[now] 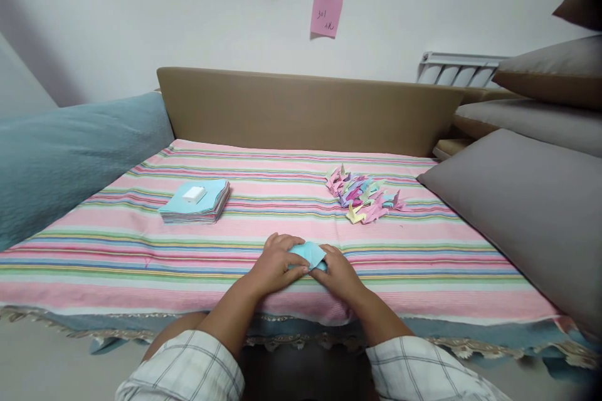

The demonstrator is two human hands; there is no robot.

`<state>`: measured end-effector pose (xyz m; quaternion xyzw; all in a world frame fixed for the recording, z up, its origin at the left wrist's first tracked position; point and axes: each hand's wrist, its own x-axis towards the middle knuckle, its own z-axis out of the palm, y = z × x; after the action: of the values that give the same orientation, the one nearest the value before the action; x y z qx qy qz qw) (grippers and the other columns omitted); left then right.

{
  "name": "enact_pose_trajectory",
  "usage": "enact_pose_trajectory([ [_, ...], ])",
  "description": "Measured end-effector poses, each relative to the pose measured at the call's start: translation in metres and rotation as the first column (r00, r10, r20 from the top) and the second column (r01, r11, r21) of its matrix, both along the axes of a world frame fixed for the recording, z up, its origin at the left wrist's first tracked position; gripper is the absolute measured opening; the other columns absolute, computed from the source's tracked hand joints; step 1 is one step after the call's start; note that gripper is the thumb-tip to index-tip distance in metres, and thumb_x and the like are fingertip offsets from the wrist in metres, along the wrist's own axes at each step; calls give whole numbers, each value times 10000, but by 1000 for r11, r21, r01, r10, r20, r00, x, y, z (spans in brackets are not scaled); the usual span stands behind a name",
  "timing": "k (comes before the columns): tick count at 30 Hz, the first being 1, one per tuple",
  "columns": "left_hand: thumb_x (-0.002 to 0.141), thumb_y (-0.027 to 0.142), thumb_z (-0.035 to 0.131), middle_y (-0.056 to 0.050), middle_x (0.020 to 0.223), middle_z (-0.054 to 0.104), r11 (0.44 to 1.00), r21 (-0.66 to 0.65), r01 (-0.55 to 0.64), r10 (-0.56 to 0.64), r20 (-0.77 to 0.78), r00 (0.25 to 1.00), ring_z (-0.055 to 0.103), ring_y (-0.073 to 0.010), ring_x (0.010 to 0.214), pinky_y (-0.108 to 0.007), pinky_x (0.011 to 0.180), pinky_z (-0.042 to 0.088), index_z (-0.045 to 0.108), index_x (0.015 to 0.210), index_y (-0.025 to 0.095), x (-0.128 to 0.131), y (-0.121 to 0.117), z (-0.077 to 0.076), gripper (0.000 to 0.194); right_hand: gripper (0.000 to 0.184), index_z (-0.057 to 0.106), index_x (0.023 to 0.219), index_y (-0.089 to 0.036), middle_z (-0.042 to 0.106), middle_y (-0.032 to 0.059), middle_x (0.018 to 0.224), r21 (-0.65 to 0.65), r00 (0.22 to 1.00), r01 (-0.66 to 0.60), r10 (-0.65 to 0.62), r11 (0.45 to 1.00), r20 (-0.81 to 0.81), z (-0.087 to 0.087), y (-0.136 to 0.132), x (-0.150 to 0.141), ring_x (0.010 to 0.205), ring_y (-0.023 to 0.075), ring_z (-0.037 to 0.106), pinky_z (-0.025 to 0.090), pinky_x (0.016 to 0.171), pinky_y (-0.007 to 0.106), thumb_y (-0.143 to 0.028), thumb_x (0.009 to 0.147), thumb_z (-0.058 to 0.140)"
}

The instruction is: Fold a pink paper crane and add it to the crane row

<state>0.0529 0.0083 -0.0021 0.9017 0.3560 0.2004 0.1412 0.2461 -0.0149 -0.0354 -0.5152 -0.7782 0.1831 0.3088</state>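
A light blue sheet of origami paper (311, 253), partly folded, is held between both hands just above the striped cloth, close to the front edge. My left hand (281, 263) grips its left side, with thumb and index finger closed at the lower middle of the paper. On the opposite side, my right hand (336, 272) pinches the right edge, its thumb near the left thumb. The fingers hide part of the folds. Beyond my right hand lies a cluster of folded paper cranes (360, 194) in pink, purple, yellow, blue and green.
To the left rests a stack of square paper (211, 203) with a small white block (194, 194) on top. The striped cloth (263, 200) covers the seat. Grey cushions (527, 200) border the right, a blue-covered armrest (84, 156) the left, and a brown backrest (305, 109) the rear.
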Motion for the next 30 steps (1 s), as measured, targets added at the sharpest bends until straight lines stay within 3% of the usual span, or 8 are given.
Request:
enact_pose_trajectory([
  [4,793,425,597,-20,1212,569,999,35,28,-26,-50,998,447,-248,1160,-544,1073,110,724,855,351,5,0,9,159,303,564,1032,-187,628,64,1001,-36,997,4,-6,999,-73,1,-1,0,929,218,556,420,807,333,-293,756,628],
  [11,775,392,625,-10,1181,589,999,37,18,-16,-60,998,467,-248,1134,-545,1061,139,724,802,323,7,1,9,123,508,429,1228,-210,575,65,1146,-153,969,-82,44,985,-241,10,-7,10,1011,184,555,440,852,314,-210,745,589],
  [14,771,363,636,-9,1151,613,1000,19,11,-10,-52,999,481,-238,1121,-542,1055,142,717,814,320,7,1,9,101,561,405,1262,-202,532,84,1202,-144,965,-47,7,988,-264,12,-11,18,1081,178,524,426,922,333,-150,725,561],
  [18,761,356,654,-5,1097,642,1000,8,-1,1,-46,999,498,-231,1102,-547,1053,129,710,823,320,10,1,8,91,403,569,1112,-213,488,89,1217,-24,988,-36,32,999,-150,16,-14,26,1187,216,432,361,1009,381,-166,714,606],
  [23,756,399,656,-6,1091,650,1000,19,-14,15,-42,999,498,-233,1104,-551,1055,111,707,800,309,11,2,7,113,182,680,942,-231,483,93,1218,-71,996,-40,34,997,-82,15,-15,27,1190,238,426,394,974,391,-280,775,625],
  [26,738,417,671,3,1083,654,1000,19,-22,23,-27,999,496,-231,1106,-548,1062,94,705,783,307,10,2,4,124,167,696,929,-242,495,88,1226,-94,998,-36,32,995,-47,12,-13,25,1198,242,422,376,990,412,-295,800,604],
  [30,730,409,680,15,1069,661,999,18,-33,33,-10,999,485,-233,1116,-554,1068,68,704,780,313,10,4,2,111,270,671,1053,-255,438,96,1314,-98,997,-67,63,993,-41,11,-11,24,1243,253,385,354,1010,425,-305,793,616],
])
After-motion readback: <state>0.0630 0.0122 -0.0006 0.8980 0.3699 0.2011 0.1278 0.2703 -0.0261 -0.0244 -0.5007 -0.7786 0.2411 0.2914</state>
